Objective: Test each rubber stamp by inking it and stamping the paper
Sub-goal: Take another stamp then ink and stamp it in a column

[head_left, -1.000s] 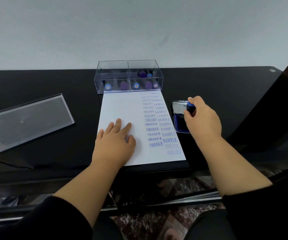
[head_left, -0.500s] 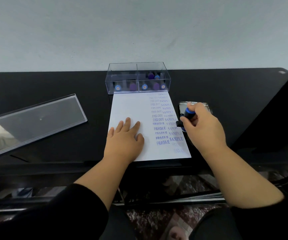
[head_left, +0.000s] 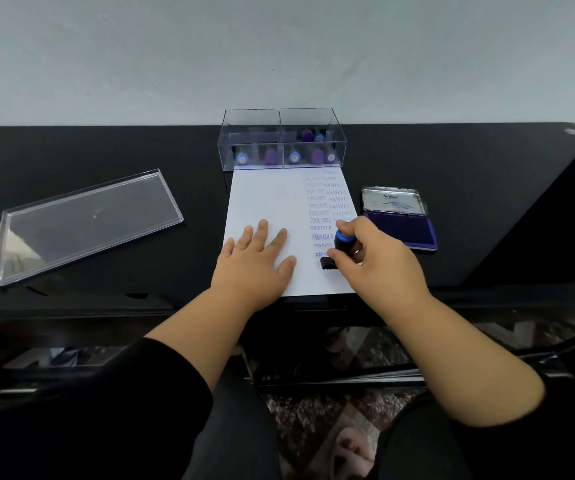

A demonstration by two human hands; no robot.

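The stamp point(head_left: 339, 249) has left the ink pad point(head_left: 402, 230) and now sits base-down on the paper point(head_left: 265, 202), near its 5 o'clock corner. Its blue knob tips toward 1 o'clock. The right hand point(head_left: 376, 261) grips it. The left hand point(head_left: 254, 265) still lies flat and wide on the paper. The clear box point(head_left: 280, 140) stands at 12 o'clock on the worktop point(head_left: 140, 150).

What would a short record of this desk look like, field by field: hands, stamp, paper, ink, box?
left hand: left hand lies flat on the paper
right hand: right hand grips the stamp over the paper's right side
paper marks: columns reading FAX OUT, SAMPLE, FRAGILE
ink pad: ink pad open, right of the paper
stamp box: clear box behind the paper, more stamps inside
lid: clear lid lying to the left
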